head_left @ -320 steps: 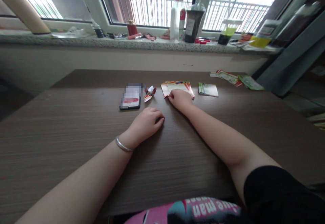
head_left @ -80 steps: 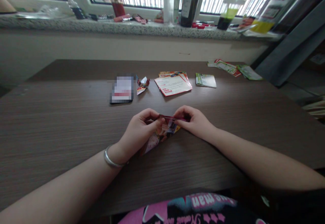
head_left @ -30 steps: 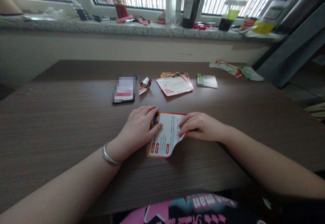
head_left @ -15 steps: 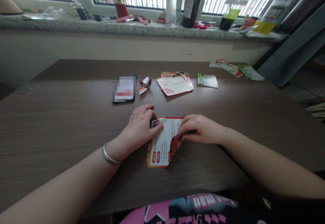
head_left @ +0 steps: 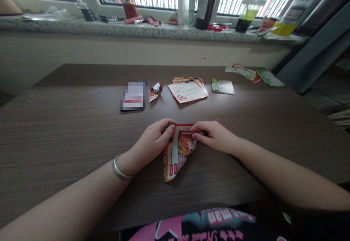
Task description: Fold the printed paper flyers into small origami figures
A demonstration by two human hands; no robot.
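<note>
A printed paper card [head_left: 183, 148], white with red and orange edges, is held near the front of the table. Its right-hand corner is folded over diagonally, so a food picture from the other side faces up, and the lower end narrows to a point. My left hand [head_left: 160, 135], with a silver bangle on the wrist, pinches the upper left edge between thumb and fingers. My right hand [head_left: 213, 133] grips the folded flap at the upper right. Some fingertips of both hands are hidden behind the paper.
On the brown table [head_left: 68, 131], behind my hands, lie a blurred phone-like object [head_left: 133, 96], a folded paper piece [head_left: 155, 91], a stack of cards [head_left: 188, 90], green-white leaflets [head_left: 223, 86] and more leaflets [head_left: 248, 74]. Bottles [head_left: 206, 6] crowd the granite windowsill [head_left: 109, 29].
My right hand has brought the card's right side further over to the left, showing more of the food picture. My left hand has shifted slightly right, its thumb now at the upper edge.
</note>
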